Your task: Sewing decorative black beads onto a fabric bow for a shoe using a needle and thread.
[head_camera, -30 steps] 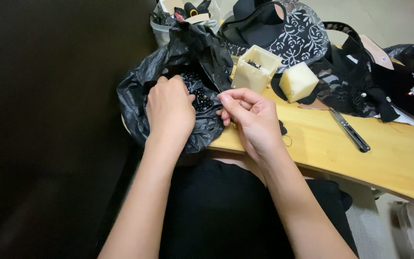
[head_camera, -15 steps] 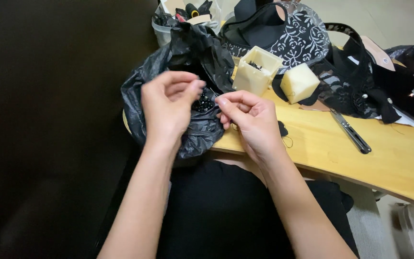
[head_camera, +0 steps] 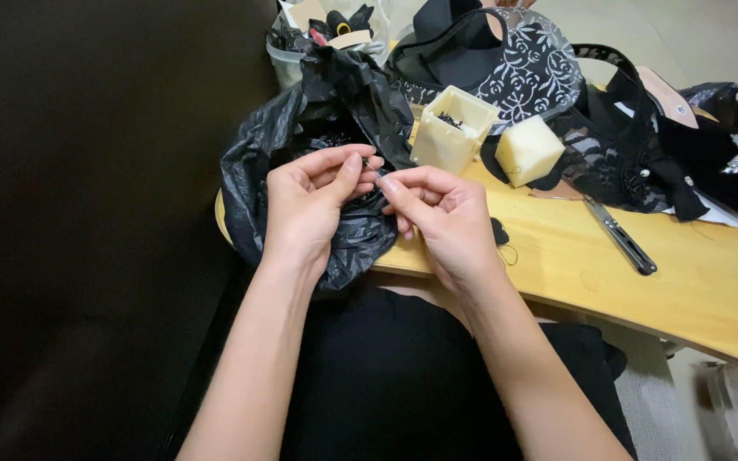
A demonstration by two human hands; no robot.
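Wooden table (head_camera: 711, 299) curving across the right, edge cut off bottom-right. Heaped at the back: black lace and floral fabric pieces (head_camera: 557, 94), pushed clear of the working spot, far ends out of frame. Black plastic bag (head_camera: 301, 145) slumped open at the table's left end, right under both hands, mouth up, prob. so anything dropped lands inside; small dark beads glinting within, count not readable. Cream box (head_camera: 453, 130) w/ dark bits on top just beside the bag, cream foam block (head_camera: 528, 150) next to it, both within easy reach. Dark slim tool (head_camera: 618, 236), maybe a cutter, lying flat, apart from the hands. Left hand (head_camera: 305, 209) curled, thumb and forefinger pinched; right hand (head_camera: 442, 213) likewise, fingertips nearly meeting the left's. Between them a thin needle (head_camera: 372, 165), barely visible; which hand grips it, can't tell. Thread not made out
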